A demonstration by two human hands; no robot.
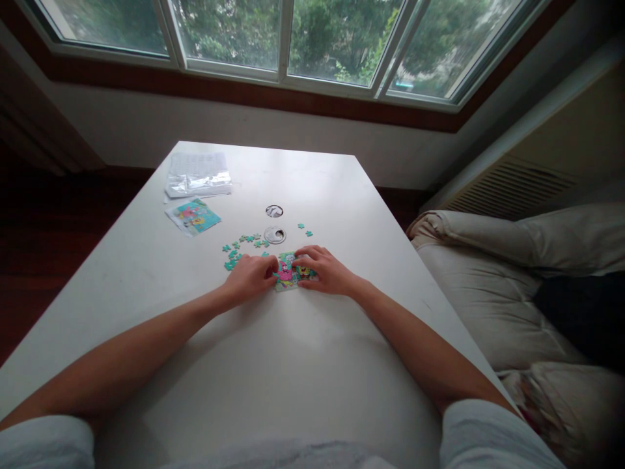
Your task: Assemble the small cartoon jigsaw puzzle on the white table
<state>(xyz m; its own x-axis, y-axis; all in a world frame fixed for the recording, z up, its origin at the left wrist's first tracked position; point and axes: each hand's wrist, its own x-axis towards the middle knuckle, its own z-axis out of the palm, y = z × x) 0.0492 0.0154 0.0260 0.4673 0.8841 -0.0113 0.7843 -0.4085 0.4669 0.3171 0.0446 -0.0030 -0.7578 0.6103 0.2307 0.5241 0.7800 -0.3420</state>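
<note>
A partly assembled jigsaw puzzle (285,272) with a pink figure and a yellow figure lies flat on the white table (273,358). At its left edge my left hand (251,277) is closed in a pinch. A small teal puzzle piece seems to be at those fingertips, mostly covered by them. My right hand (327,270) curls over the right part of the puzzle, fingers along the top and thumb at the bottom, hiding some of it. Loose teal puzzle pieces (233,254) are scattered just beyond my left hand.
Two stray pieces (308,233) lie beyond my right hand. Two round discs (275,235) sit past the puzzle. A printed picture card (195,216) and a clear plastic packet with papers (199,174) are at the far left. A beige sofa (478,293) adjoins the table's right side.
</note>
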